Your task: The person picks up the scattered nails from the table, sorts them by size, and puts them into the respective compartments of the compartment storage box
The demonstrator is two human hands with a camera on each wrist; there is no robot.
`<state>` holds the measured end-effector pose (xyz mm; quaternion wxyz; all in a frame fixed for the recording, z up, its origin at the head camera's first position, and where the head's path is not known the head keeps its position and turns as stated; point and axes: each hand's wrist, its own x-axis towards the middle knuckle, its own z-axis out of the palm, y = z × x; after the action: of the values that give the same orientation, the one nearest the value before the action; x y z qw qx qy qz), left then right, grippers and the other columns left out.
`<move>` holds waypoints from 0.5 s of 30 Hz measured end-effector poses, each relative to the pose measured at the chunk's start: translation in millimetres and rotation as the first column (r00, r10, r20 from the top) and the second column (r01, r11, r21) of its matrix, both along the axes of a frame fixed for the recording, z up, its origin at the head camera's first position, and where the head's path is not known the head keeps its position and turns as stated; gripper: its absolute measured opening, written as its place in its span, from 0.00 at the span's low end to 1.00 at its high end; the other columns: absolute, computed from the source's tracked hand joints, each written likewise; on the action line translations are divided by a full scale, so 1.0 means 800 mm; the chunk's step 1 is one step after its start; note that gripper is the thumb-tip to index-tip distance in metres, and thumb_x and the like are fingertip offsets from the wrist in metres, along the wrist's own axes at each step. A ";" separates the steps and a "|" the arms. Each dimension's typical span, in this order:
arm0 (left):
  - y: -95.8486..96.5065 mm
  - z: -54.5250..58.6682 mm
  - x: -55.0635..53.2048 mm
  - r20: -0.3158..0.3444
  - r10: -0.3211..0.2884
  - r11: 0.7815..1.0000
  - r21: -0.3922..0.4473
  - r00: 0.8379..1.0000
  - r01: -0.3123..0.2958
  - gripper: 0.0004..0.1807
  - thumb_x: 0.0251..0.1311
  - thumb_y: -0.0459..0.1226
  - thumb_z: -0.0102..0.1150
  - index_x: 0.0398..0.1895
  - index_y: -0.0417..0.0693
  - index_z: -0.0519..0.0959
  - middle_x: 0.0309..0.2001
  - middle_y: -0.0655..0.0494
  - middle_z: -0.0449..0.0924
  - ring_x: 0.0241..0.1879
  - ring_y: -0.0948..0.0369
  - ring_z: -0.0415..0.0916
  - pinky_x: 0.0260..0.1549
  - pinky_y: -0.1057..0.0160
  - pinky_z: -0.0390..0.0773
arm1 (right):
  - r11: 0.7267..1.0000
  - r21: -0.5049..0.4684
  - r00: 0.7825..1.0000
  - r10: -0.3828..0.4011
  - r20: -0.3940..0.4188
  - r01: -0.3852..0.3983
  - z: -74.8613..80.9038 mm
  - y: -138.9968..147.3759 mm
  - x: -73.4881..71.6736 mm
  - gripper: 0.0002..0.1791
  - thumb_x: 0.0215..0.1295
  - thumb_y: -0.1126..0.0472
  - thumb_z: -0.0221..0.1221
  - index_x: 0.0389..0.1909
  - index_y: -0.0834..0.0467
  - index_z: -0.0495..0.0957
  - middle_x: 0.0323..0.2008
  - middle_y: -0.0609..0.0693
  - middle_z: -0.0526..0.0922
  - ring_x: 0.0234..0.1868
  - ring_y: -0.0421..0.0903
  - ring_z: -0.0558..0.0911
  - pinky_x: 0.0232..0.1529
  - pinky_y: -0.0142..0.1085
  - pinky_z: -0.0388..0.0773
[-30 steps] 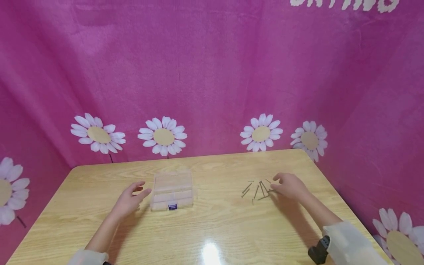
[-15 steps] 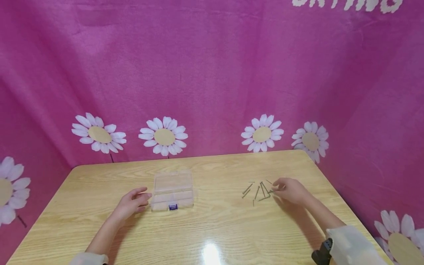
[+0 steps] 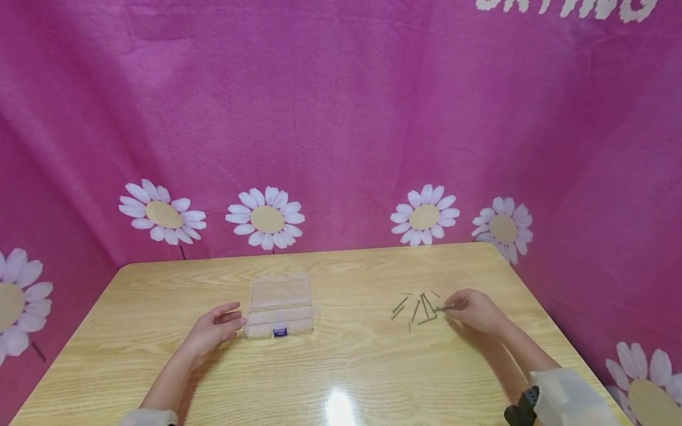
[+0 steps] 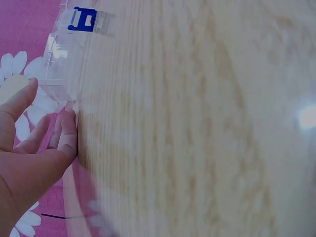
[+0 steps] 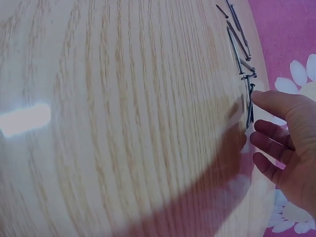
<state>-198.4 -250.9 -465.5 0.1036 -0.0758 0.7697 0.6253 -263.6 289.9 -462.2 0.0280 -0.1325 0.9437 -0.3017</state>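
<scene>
Right hand (image 3: 478,310) has eased back slightly, thumb and fingers narrowed about one nail (image 5: 250,102) at the right edge of the scattered nails (image 3: 424,306); can't tell if pinched. That nail lies left of the palm, long axis roughly left-right, right hand nearer. Left hand (image 3: 210,332) sits relaxed just beside the box (image 3: 280,319).

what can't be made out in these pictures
Letters on the cloth: cut off by the top edge, head view.
Box: cut off by the top edge, left wrist view.
Any print on the blue latch: too small to read, head view.
Right hand: one finger hidden, apparently behind the thumb, right wrist view.
Nails: too small and crossed to count surely, head view.
</scene>
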 end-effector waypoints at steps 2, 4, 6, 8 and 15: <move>0.000 0.001 0.000 0.003 -0.003 1.000 0.004 1.000 0.003 0.36 0.62 0.38 0.57 0.68 0.32 0.55 0.64 0.32 0.60 0.47 0.68 0.72 0.46 0.67 0.76 | 1.000 0.010 1.000 -0.006 0.001 0.006 0.000 0.000 0.000 0.11 0.53 0.61 0.65 0.36 0.62 0.81 0.31 0.52 0.82 0.33 0.44 0.77 0.36 0.38 0.74; 0.001 0.001 0.000 0.006 -0.003 1.000 0.010 1.000 0.002 0.36 0.61 0.38 0.57 0.68 0.32 0.56 0.64 0.32 0.60 0.44 0.70 0.72 0.44 0.69 0.76 | 1.000 0.017 1.000 -0.012 0.010 0.012 0.000 0.000 0.001 0.10 0.53 0.61 0.65 0.35 0.61 0.81 0.31 0.51 0.81 0.32 0.43 0.76 0.35 0.37 0.74; 0.002 0.001 0.000 0.007 -0.004 1.000 0.009 1.000 0.004 0.36 0.60 0.37 0.58 0.67 0.31 0.56 0.64 0.32 0.61 0.43 0.71 0.72 0.44 0.70 0.76 | 1.000 0.021 1.000 -0.018 0.022 0.018 0.000 -0.001 0.002 0.10 0.54 0.60 0.65 0.35 0.62 0.81 0.30 0.51 0.81 0.32 0.43 0.76 0.34 0.36 0.73; 0.003 0.002 -0.001 0.003 -0.007 1.000 -0.004 1.000 0.007 0.36 0.60 0.36 0.58 0.67 0.31 0.57 0.63 0.32 0.62 0.43 0.71 0.72 0.43 0.70 0.75 | 0.999 0.023 0.999 -0.023 0.039 0.023 0.000 -0.002 0.003 0.10 0.54 0.60 0.65 0.35 0.62 0.81 0.31 0.52 0.81 0.31 0.43 0.76 0.33 0.36 0.73; 0.004 0.003 -0.001 -0.007 -0.029 0.999 -0.044 1.000 0.029 0.35 0.60 0.37 0.59 0.67 0.32 0.58 0.62 0.32 0.64 0.44 0.69 0.74 0.42 0.68 0.76 | 0.999 0.026 0.998 -0.024 0.051 0.022 -0.005 -0.001 -0.002 0.09 0.56 0.59 0.63 0.34 0.61 0.82 0.31 0.51 0.79 0.29 0.42 0.75 0.32 0.35 0.73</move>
<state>-199.3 -247.7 -463.2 0.1080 -0.0647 0.7845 0.6072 -264.9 289.0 -466.0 0.0505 -0.1135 0.9480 -0.2931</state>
